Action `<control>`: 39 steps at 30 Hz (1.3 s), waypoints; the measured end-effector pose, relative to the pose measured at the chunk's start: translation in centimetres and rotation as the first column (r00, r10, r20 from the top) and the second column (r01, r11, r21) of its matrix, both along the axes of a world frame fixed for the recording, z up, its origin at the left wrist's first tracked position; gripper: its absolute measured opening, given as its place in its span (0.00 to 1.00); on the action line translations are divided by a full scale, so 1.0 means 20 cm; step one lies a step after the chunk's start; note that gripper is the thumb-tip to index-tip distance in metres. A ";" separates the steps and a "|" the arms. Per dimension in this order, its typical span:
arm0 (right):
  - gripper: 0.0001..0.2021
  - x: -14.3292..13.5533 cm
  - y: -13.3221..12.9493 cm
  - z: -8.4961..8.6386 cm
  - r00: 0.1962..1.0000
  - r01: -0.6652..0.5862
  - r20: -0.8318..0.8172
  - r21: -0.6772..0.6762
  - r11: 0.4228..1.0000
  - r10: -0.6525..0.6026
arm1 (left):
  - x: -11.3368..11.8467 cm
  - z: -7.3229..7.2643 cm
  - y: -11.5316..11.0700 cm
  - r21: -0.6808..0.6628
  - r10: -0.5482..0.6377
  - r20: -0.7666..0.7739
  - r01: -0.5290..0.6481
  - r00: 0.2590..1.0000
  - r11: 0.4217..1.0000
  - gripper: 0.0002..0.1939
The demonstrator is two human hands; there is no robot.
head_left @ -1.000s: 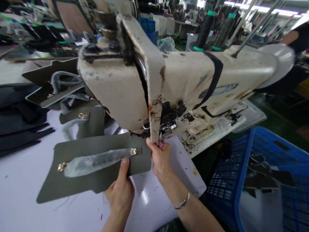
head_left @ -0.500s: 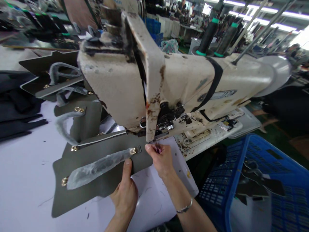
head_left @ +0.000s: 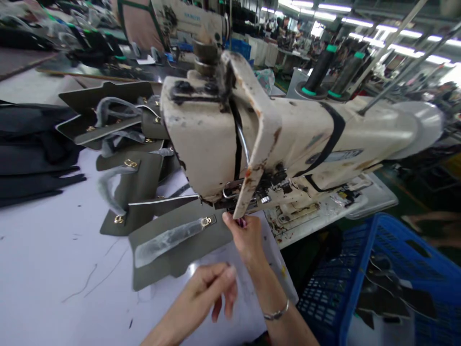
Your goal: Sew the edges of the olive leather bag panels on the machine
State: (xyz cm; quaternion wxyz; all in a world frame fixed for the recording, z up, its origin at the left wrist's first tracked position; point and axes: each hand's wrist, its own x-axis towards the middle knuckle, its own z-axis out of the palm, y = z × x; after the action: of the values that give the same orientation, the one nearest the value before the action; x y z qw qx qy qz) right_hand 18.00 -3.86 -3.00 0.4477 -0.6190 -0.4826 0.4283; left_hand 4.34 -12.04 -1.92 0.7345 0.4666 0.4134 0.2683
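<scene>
An olive-grey bag panel (head_left: 173,257), with a plastic-wrapped handle (head_left: 169,241) on gold rings, lies on the white table. Its right end reaches under the sewing machine head (head_left: 205,139). My right hand (head_left: 248,235) is closed at that end, just below the needle area. Something small and pink shows in its fingers, mostly hidden. My left hand (head_left: 216,288) hovers below the panel, apart from it. Its fingers are loosely bent and a little blurred, with nothing seen in them.
More grey panels with wrapped handles (head_left: 111,185) are piled left of the machine. Black fabric pieces (head_left: 32,154) lie at the far left. A blue crate (head_left: 355,274) with cut pieces stands at the right. Black thread cones (head_left: 320,72) stand behind the machine.
My left hand has let go of the panel and moved right, toward my right arm. The panel sits further right in view. My right hand stays by the needle area.
</scene>
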 end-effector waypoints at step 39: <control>0.15 -0.34 -0.06 0.17 0.323 -0.527 -0.946 -0.163 0.834 0.019 | -0.75 -0.05 0.47 0.971 0.981 -0.173 0.181 0.088 0.155 0.17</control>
State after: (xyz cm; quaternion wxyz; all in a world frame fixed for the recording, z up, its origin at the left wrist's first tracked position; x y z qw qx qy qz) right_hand 11.21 -5.00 0.43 0.4008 -0.2633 -0.1384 0.8665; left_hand -10.59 -2.59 -2.96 -0.1954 0.6165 0.6615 0.3798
